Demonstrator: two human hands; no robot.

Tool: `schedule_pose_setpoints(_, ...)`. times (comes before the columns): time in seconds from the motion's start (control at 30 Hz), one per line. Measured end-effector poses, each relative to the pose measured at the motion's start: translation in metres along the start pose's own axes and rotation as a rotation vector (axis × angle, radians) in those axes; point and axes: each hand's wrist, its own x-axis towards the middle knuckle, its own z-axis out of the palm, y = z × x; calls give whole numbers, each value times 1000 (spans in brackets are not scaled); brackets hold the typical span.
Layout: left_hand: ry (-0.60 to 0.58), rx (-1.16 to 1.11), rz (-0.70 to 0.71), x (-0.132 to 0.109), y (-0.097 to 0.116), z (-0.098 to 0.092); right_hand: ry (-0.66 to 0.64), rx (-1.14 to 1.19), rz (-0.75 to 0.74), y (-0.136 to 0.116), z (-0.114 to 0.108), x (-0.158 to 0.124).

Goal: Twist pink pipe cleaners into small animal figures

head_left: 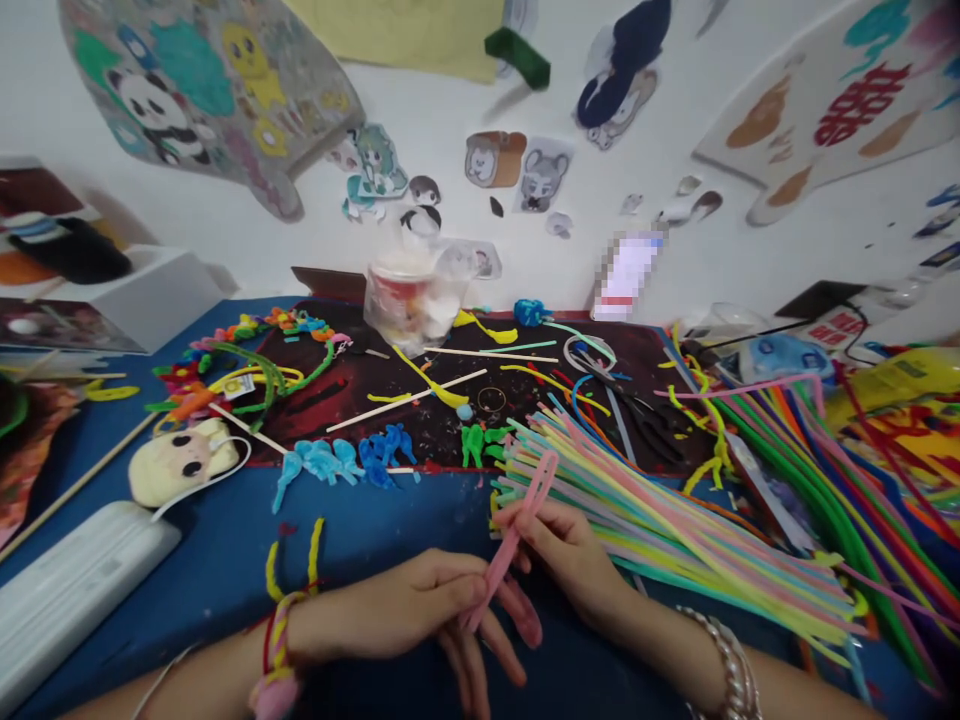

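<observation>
A pink pipe cleaner (525,515), folded into a long narrow loop, runs from my left hand (420,610) up to my right hand (566,550). My left hand pinches its lower end, with two fingers stretched out below. My right hand grips the stem higher up, close to a fanned bundle of pastel pipe cleaners (660,510). A braided yarn bracelet (277,650) is on my left wrist and a silver bracelet (731,665) on my right.
Blue pipe-cleaner figures (352,462) and green ones (480,445) lie on a dark mat (450,400). Black scissors (637,405), wooden sticks, a plastic-wrapped cup (412,295), a doll head (176,462) and a white case (75,590) sit around. Bright pipe cleaners (825,470) pile at right.
</observation>
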Motion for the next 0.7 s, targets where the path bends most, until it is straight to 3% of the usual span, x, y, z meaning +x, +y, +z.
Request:
schedule_pose_setpoints(0.2,74,-37,45,-1,-2,2,-35,-56,-4,-2,0,0)
schedule_pose_setpoints(0.43,56,-46,41,1,-8,0,-16,-59,0,-2,1,0)
schedule_pose_setpoints(0.7,204,13,-19,3,-2,-1,-28,-85,-12,-6,1,0)
